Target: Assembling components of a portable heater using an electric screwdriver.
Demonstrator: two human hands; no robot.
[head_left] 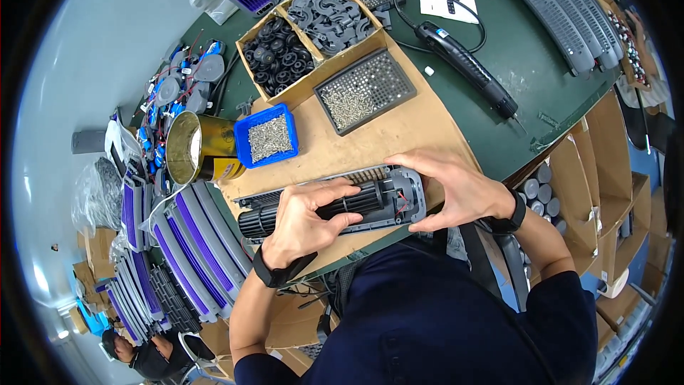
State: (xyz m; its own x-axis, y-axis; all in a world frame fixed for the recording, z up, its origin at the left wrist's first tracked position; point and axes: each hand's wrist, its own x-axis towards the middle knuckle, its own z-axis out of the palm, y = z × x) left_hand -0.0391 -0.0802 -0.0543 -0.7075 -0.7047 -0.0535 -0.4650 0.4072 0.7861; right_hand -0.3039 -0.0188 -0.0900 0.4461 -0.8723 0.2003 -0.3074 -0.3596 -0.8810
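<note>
On the brown board in front of me lies a long grey plastic fan housing (385, 222), its open side up. A black cylindrical fan wheel (356, 202) rests lengthwise in it, its left end sticking out past my wrist. My left hand (306, 214) is wrapped over the fan wheel, thumb and fingers on either side. At the housing's right end, my right hand (452, 189) grips the end with thumb near and fingers on the far edge. Thin red wires (402, 202) show inside that end. What lies under my left palm is hidden.
Beyond the housing stand a blue tray of screws (246, 146), a black perforated screw tray (410, 93) and a divided cardboard box (317, 82) of black and grey parts. A corded electric screwdriver (463, 64) lies far right. A metal can (184, 146) and purple-grey panels (192, 249) are at left.
</note>
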